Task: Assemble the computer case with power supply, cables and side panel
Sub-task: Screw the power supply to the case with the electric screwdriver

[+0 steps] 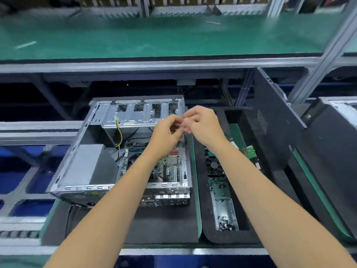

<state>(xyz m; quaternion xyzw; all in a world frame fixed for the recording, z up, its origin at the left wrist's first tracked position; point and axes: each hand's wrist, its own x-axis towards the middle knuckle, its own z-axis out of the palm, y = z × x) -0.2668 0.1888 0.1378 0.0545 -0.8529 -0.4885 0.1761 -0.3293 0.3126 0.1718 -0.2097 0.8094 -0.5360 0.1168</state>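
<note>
Black mat (pixel 164 225), open computer case (pixel 92 167), hands meeting above its far edge

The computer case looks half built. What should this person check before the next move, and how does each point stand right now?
1. Computer case lies open side up on the black mat: ok.
2. Power supply sits in its corner of the case: ok.
3. Yellow cable plugged in: cannot tell, its ends are blurred.
4. Side panel fitted: not ok, it leans upright to the right.
5. Screws ready in the metal tray: ok.
6. Left hand and right hand meet above the case; what they hold: cannot tell.
</note>
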